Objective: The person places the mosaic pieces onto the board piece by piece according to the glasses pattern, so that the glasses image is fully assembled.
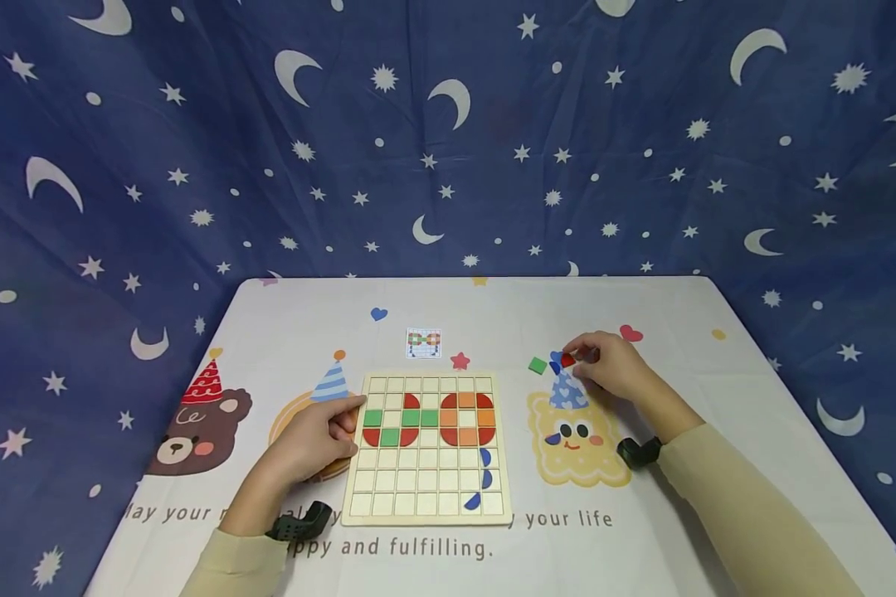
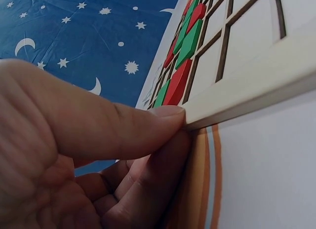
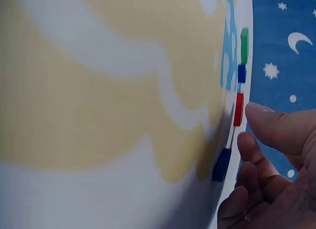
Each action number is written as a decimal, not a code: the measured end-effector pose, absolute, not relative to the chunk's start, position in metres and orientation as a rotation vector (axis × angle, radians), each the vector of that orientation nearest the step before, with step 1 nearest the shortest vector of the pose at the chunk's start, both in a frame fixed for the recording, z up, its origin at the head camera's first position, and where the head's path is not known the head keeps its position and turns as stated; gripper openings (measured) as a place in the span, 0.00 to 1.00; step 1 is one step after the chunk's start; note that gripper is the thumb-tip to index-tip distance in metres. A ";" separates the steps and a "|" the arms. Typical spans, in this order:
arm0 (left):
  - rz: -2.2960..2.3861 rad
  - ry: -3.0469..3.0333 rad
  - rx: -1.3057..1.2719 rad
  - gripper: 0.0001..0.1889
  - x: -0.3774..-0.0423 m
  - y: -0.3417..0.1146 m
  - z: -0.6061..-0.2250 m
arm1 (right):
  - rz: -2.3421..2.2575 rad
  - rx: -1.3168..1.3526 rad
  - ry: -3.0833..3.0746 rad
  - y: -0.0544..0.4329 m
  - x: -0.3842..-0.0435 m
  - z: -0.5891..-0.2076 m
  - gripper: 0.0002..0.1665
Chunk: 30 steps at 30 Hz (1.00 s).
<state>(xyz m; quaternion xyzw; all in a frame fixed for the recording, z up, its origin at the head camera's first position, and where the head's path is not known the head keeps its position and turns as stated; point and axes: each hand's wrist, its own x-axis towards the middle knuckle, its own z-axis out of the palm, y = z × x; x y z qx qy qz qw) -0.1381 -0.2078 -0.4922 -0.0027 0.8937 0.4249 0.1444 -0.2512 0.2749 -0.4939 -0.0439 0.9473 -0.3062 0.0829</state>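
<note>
The wooden grid board [image 1: 427, 520] lies on the table, with red, green and orange tiles in its upper rows and several blue segment tiles at lower right. My left hand [image 1: 315, 439] pinches the board's left edge between thumb and fingers; the left wrist view shows the thumb [image 2: 143, 130] on the rim. At right, my right hand [image 1: 614, 365] reaches to a red tile [image 1: 567, 360] lying on the tablecloth. In the right wrist view its thumb [image 3: 276, 128] and fingers are spread close beside the red tile [image 3: 239, 109], apparently not gripping it.
A green square tile [image 1: 538, 366] and a blue tile [image 1: 555, 367] lie left of the red one. Another blue tile [image 1: 553, 439] sits on the printed biscuit figure. Behind the board lies a small pattern card [image 1: 423, 342]. A starry blue curtain [image 1: 493, 166] hangs behind the table.
</note>
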 end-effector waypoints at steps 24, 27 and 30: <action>1.252 2.532 -0.018 0.39 -0.139 -0.210 -0.494 | -0.779 -0.119 2.811 0.272 -0.268 -0.499 0.12; 1.250 2.526 -0.021 0.39 -0.139 -0.210 -0.493 | -0.790 -0.110 2.814 0.272 -0.267 -0.499 0.12; 1.250 2.525 -0.028 0.39 -0.138 -0.210 -0.492 | -0.807 -0.111 2.820 0.273 -0.266 -0.499 0.12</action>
